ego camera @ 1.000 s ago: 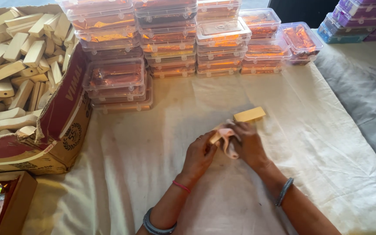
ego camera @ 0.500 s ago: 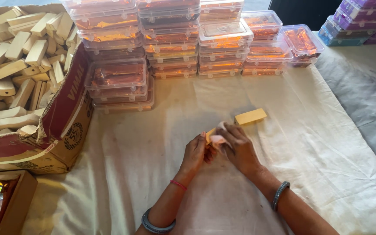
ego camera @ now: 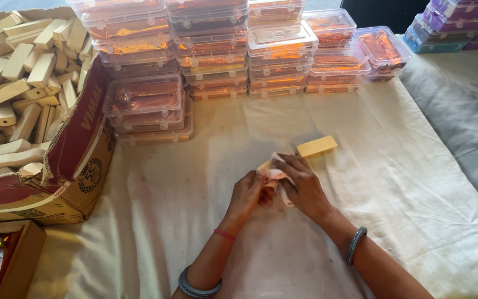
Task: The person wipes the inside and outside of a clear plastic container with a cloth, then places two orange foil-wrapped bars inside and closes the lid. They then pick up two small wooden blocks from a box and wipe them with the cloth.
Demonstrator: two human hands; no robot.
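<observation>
Seen from the head camera, two bare hands meet in the middle of a table covered with a cream cloth. The left hand is curled shut, and its fingers pinch a small pale pink piece of cloth or paper. The right hand is curled too, with its fingers closed over the same pink piece from the other side. A little tan wooden block peeks out just behind the pink piece, touching it; most of that block is hidden by the fingers. The left wrist has a thin red string and a blue bangle. The right wrist has a grey bangle.

Just past the right hand lies a second flat tan wooden block, by itself on the cloth, near the fingers but not touching them.

Further back stand stacks of clear plastic boxes with orange shiny stuff inside, in a long row. At the far right are more clear boxes with purple and blue inside.

On the left sits a big open brown and red cardboard box full of plain wooden blocks. A smaller brown box is in the bottom left corner.
</observation>
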